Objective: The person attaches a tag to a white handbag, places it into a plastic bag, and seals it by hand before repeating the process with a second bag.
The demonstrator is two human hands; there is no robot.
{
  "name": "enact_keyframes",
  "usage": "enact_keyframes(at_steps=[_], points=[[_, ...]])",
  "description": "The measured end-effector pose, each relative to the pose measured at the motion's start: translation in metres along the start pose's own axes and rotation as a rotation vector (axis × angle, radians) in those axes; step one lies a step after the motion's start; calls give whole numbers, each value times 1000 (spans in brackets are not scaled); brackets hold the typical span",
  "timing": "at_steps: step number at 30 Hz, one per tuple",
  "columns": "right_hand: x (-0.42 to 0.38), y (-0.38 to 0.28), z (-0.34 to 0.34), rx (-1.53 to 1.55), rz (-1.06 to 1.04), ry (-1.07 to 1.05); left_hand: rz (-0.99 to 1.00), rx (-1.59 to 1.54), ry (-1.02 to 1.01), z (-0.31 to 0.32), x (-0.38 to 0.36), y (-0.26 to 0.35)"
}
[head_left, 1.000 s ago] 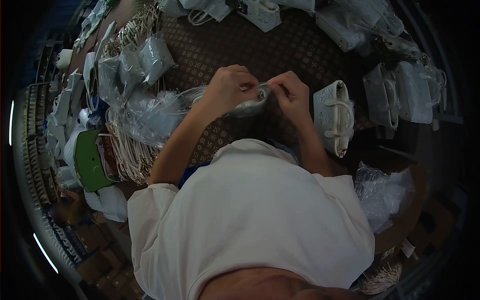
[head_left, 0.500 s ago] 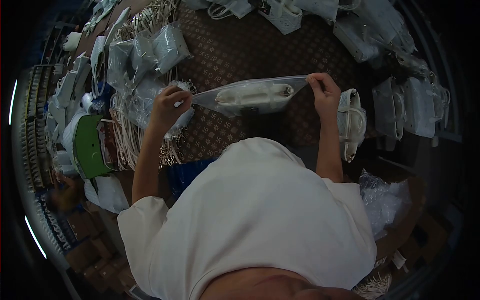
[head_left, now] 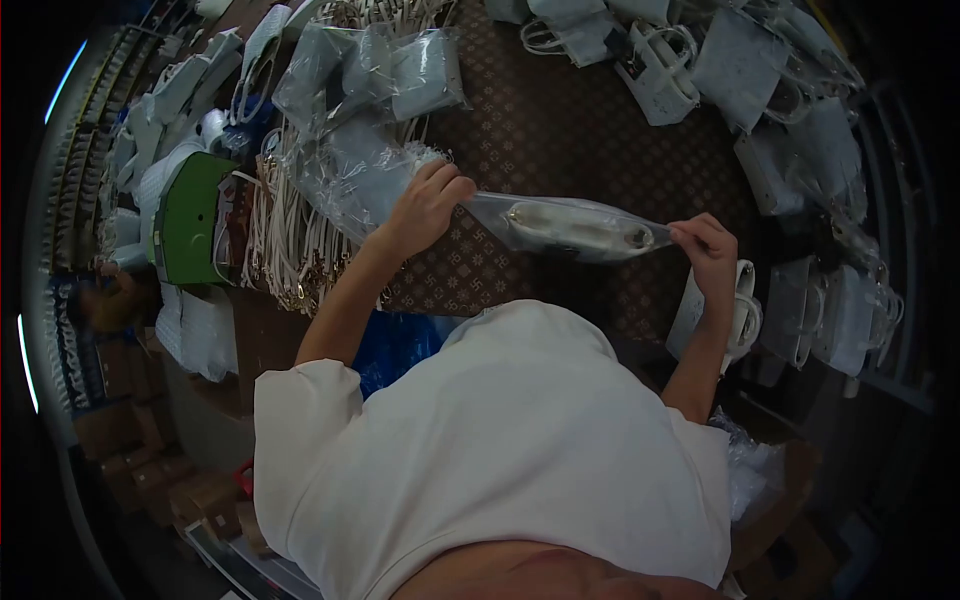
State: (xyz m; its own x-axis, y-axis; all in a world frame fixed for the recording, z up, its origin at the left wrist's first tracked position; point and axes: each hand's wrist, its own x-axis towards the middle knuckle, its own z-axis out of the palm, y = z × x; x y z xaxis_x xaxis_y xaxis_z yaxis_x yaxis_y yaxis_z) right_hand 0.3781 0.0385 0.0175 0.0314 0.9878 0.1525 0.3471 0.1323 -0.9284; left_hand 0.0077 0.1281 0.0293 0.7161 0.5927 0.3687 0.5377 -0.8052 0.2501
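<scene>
A clear plastic bag (head_left: 487, 208) is stretched between my two hands above the patterned table cover. Inside it lies a white handbag (head_left: 580, 228), seen from its top edge. My left hand (head_left: 430, 207) pinches one top corner of the plastic bag, its fingers curled. At the opposite corner, my right hand (head_left: 706, 254) grips the plastic between thumb and fingers. Close by the right wrist stands another white handbag (head_left: 745, 315) with handles.
White straps with metal clasps (head_left: 290, 230) hang in a bundle at left, near bagged goods (head_left: 425, 75) and a green panel (head_left: 190, 220). Several white handbags (head_left: 655, 80) line the far and right sides of the brown patterned table cover (head_left: 540, 120). Blue plastic (head_left: 395, 350) sits below the near edge.
The view has turned, shifting the scene. The plastic bag's mouth looks narrower, and the line between my hands slopes down to the right. Both hands keep their hold on the corners.
</scene>
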Motion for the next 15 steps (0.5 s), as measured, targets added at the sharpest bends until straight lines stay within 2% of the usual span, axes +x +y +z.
enact_keyframes(at_steps=[1,3,4,6,7,8,9,10,12,13,15], points=[[0,4,-3,1,-11,-15,-14,9,9,-2,-2,2],[-1,17,-7,146,61,-58,-617,-549,-72,-8,-3,4],[0,22,-7,147,48,-71,-625,-541,-57,3,-6,-6],[-2,34,-4,251,106,135,-343,-1025,157,50,-23,-35],[-4,50,0,253,97,123,-301,-969,31,69,-24,-34],[-4,69,6,400,160,236,-257,-911,-94,90,-19,-27],[-3,78,9,548,223,352,-286,-1068,-63,111,-12,-15],[-1,77,13,549,213,347,-309,-1224,-34,126,-1,-3],[1,70,22,673,180,372,-503,-1158,-145,135,15,7],[-2,78,22,671,175,364,-503,-1157,-135,141,23,8],[-11,103,22,762,229,446,-688,-1384,71,149,33,8]])
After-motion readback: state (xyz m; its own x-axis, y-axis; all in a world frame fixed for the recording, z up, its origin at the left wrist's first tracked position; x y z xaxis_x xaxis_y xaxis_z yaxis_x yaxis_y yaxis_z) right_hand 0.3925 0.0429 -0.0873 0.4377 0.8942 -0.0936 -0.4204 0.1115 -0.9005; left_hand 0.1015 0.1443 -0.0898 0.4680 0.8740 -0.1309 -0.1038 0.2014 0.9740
